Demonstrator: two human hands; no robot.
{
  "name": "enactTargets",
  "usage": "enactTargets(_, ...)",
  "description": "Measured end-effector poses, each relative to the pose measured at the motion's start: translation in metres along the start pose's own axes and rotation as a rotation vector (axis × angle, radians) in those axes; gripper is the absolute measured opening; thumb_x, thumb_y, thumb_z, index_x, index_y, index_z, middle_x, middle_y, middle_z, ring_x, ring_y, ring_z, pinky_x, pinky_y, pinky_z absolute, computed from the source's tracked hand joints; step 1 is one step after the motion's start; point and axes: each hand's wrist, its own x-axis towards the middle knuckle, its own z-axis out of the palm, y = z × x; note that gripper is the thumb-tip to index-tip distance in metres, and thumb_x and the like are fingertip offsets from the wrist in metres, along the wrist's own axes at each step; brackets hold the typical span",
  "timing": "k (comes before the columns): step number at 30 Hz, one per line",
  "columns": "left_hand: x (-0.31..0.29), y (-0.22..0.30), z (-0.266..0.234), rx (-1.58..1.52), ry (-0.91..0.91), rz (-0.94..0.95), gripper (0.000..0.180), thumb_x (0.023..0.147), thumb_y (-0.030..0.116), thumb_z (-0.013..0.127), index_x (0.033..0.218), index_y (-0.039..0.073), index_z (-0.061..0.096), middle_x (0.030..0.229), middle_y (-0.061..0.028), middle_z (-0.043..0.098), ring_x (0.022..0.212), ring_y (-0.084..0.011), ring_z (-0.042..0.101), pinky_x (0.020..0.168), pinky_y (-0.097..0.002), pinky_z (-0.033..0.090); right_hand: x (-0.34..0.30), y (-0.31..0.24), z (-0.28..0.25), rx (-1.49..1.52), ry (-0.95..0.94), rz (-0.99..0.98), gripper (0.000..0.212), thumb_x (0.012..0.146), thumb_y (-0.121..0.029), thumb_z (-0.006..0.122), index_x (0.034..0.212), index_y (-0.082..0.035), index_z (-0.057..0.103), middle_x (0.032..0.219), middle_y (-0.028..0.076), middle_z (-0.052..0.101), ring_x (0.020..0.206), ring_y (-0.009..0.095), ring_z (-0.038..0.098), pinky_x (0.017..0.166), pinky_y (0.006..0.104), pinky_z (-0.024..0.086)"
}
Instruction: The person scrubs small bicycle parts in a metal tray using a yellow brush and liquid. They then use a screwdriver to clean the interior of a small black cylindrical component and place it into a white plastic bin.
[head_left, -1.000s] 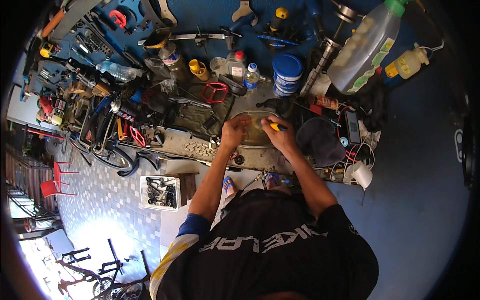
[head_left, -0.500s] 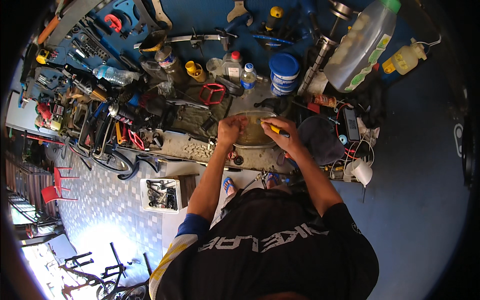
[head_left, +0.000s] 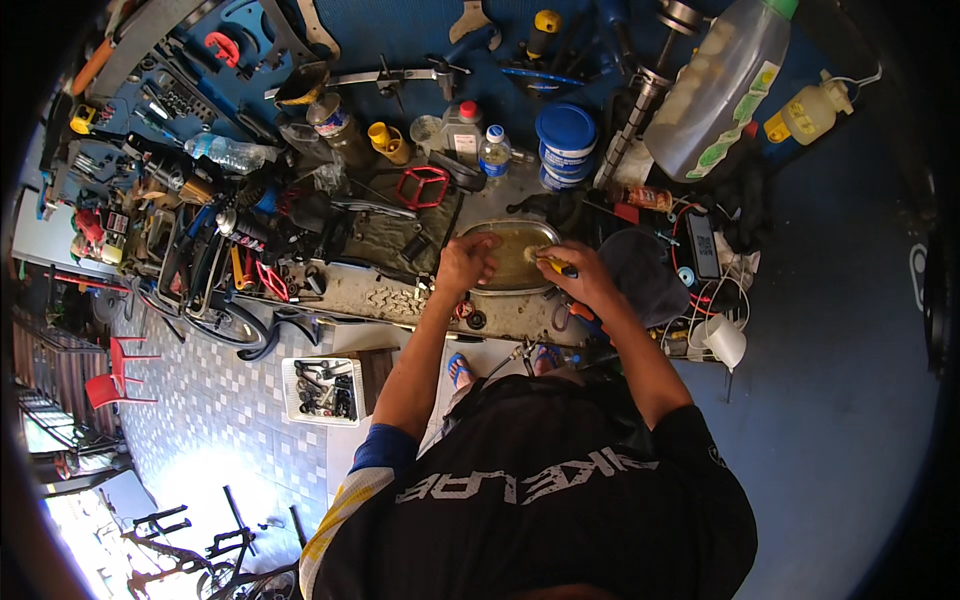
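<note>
An oval metal tray [head_left: 545,232] with murky brownish liquid sits at the bench's front edge. My right hand [head_left: 580,268] is closed around a brush [head_left: 565,269] with a yellow and black handle. Its pale bristles point left over the tray. My left hand [head_left: 464,264] is over the tray's left rim with its fingers curled together; whatever they hold, if anything, is too small to make out. Left of that hand, a bicycle chain [head_left: 397,300] lies folded on the bench. A dark cloth-like round thing [head_left: 640,280] is beside my right wrist.
Behind the tray stand a blue-lidded tub [head_left: 567,145], a small bottle [head_left: 495,152] and a grey bottle with a red cap [head_left: 464,132]. A red pedal [head_left: 422,187] lies on a cloth. A white cup [head_left: 718,342] and cables are at right. A white basket of parts [head_left: 322,390] is below the bench.
My right hand has shifted slightly right and turned, so the brush's bristles now show over the tray. The left hand remains at the tray's left side, its fingers slightly lower.
</note>
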Motion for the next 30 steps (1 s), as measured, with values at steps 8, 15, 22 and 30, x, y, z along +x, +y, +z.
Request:
enactTargets(8, 0.007, -0.04, 0.013, -0.222, 0.031, 0.072, 0.027, 0.1, 0.002, 0.051, 0.12, -0.004, 0.069, 0.11, -0.0123, 0.071, 0.09, -0.0171, 0.071, 0.066, -0.0318, 0.063, 0.004, -0.004, -0.002, -0.101, -0.08, 0.425, 0.019, 0.093, -0.023, 0.072, 0.105, -0.008, 0.072, 0.092, 0.013, 0.073, 0.081, 0.03, 0.07, 0.075, 0.0374, 0.056)
enactTargets(15, 0.002, -0.015, 0.018, -0.094, 0.067, 0.098, 0.028, 0.102, 0.002, 0.05, 0.124, -0.005, 0.066, 0.104, -0.0134, 0.073, 0.088, -0.016, 0.071, 0.07, -0.0294, 0.06, 0.03, -0.039, 0.029, 0.271, 0.141, 0.365, 0.021, 0.099, -0.025, 0.068, 0.098, -0.005, 0.067, 0.08, 0.008, 0.068, 0.075, 0.012, 0.064, 0.07, 0.0286, 0.05)
enactTargets(22, 0.005, -0.027, 0.013, -0.27, 0.153, 0.131, 0.026, 0.101, 0.002, 0.05, 0.12, -0.009, 0.065, 0.103, -0.0127, 0.073, 0.085, -0.0129, 0.069, 0.07, -0.0267, 0.057, 0.023, -0.042, 0.031, 0.244, 0.01, 0.303, 0.02, 0.098, -0.023, 0.068, 0.103, -0.004, 0.069, 0.083, 0.011, 0.07, 0.075, 0.017, 0.068, 0.069, 0.0314, 0.052)
enactTargets(30, 0.002, -0.019, 0.003, -0.406, 0.174, 0.07, 0.016, 0.1, 0.002, 0.054, 0.115, -0.004, 0.052, 0.101, -0.0144, 0.068, 0.078, -0.0173, 0.069, 0.067, -0.0292, 0.059, 0.029, -0.049, 0.009, 0.179, -0.005, 0.034, 0.019, 0.092, -0.016, 0.074, 0.106, -0.003, 0.073, 0.094, 0.013, 0.074, 0.087, 0.024, 0.073, 0.075, 0.0336, 0.054)
